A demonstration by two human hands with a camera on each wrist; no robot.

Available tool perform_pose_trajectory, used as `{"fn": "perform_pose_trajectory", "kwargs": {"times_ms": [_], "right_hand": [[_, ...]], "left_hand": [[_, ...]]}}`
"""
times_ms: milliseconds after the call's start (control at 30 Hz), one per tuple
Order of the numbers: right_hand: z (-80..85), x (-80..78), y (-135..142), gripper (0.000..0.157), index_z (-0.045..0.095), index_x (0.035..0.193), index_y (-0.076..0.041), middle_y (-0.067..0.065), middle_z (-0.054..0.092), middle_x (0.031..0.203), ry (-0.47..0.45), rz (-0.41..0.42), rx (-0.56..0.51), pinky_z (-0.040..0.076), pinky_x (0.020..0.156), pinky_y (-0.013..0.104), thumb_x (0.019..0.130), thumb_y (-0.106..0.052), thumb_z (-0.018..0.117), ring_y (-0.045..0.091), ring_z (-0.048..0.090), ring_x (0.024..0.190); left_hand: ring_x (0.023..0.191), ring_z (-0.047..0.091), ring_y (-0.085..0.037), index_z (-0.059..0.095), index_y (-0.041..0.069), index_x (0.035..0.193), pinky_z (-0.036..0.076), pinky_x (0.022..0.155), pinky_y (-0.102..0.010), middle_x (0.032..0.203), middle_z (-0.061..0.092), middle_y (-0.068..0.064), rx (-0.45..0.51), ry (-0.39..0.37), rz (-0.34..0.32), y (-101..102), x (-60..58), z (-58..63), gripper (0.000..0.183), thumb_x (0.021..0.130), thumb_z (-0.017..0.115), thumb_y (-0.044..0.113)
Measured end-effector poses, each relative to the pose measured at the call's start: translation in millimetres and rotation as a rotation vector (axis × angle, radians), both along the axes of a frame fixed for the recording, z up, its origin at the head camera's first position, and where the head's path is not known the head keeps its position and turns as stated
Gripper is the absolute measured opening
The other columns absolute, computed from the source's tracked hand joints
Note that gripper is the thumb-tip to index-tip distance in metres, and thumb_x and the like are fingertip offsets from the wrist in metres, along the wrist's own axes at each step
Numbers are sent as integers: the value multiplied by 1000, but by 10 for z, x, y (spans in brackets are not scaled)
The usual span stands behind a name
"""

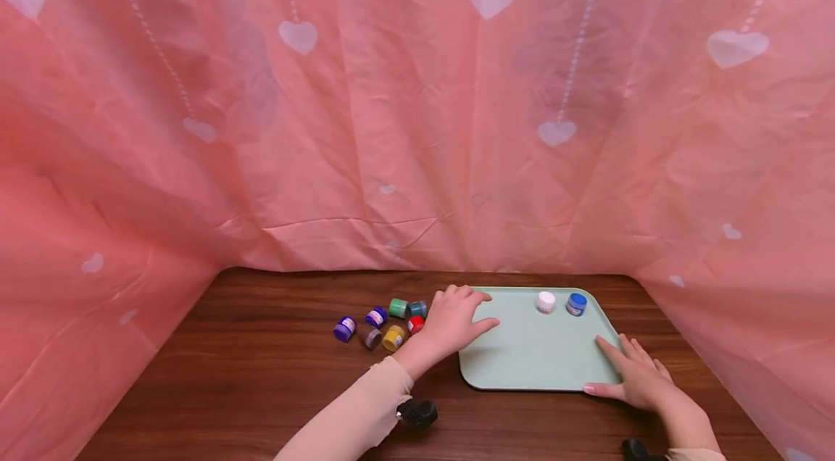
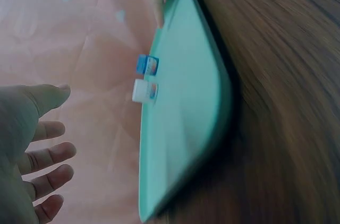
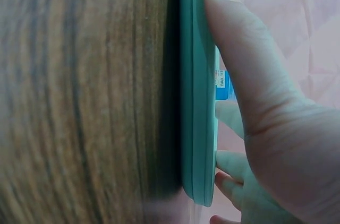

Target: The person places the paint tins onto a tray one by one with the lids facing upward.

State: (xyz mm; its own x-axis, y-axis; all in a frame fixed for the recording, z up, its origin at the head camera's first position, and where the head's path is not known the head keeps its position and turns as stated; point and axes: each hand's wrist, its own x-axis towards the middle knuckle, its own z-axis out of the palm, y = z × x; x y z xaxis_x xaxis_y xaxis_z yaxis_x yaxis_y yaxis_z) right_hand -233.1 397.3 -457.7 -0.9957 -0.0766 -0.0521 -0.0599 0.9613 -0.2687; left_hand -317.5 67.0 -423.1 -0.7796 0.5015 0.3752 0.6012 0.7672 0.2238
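A pale green tray [image 1: 522, 356] lies on the table with a white-lidded paint jar [image 1: 545, 302] and a blue paint jar [image 1: 576, 304] near its far right corner. My left hand [image 1: 450, 320] hovers by the tray's left edge, fingers spread and thumb apart, holding nothing. The left wrist view also shows this hand [image 2: 32, 155] empty. At the tray's near right corner, my right hand [image 1: 642, 374] rests with fingers extended. Its thumb [image 3: 239, 38] lies along the rim in the right wrist view, the other fingers partly hidden behind the tray.
Left of the tray, several small paint jars cluster on the dark wooden table [image 1: 248, 367]: purple [image 1: 344, 329], violet-blue [image 1: 375, 316], green [image 1: 398, 307], teal [image 1: 417, 309], red [image 1: 415, 324], yellow [image 1: 393, 338] and brown [image 1: 371, 337]. A pink curtain [image 1: 404, 120] hangs around the table's back and sides.
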Motion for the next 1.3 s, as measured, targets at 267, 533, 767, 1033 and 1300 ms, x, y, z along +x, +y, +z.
{"fn": "perform_pose_trajectory", "kwargs": {"times_ms": [267, 533, 767, 1033, 1300], "right_hand": [[-2, 10, 15, 100, 35, 146, 0, 46, 16, 146, -42, -7, 2, 18, 96, 80, 77, -64, 67, 64, 17, 133], [17, 34, 62, 101, 31, 148, 0, 46, 12, 147, -98, -22, -18, 14, 97, 81, 79, -64, 66, 64, 12, 134], [5, 50, 73, 101, 30, 148, 1, 47, 11, 147, -126, -29, -21, 14, 98, 80, 80, -65, 65, 65, 11, 133], [-14, 74, 77, 99, 33, 147, 0, 46, 15, 147, -89, -24, -4, 17, 97, 80, 79, -65, 65, 64, 15, 133], [-22, 82, 69, 100, 33, 147, 0, 45, 15, 147, -76, -30, -1, 18, 97, 80, 78, -65, 65, 64, 15, 133]], "left_hand": [[96, 56, -16, 68, 25, 116, 40, 79, -34, 104, 67, 7, -46, 100, -21, -500, 130, -150, 37, 90, 63, 51], [100, 58, -17, 69, 25, 113, 42, 86, -37, 102, 67, 7, -72, 134, -46, -811, 268, -143, 35, 90, 62, 51], [97, 58, -16, 70, 25, 107, 41, 81, -39, 100, 67, 8, -75, 160, -36, -1089, 368, -99, 36, 88, 63, 54], [93, 58, -16, 71, 25, 104, 38, 76, -35, 98, 68, 8, -77, 200, -20, -1404, 420, -162, 33, 85, 68, 51], [89, 54, -16, 71, 26, 101, 36, 76, -36, 92, 62, 9, -129, 266, -52, -1579, 404, -223, 32, 82, 70, 52]]}}
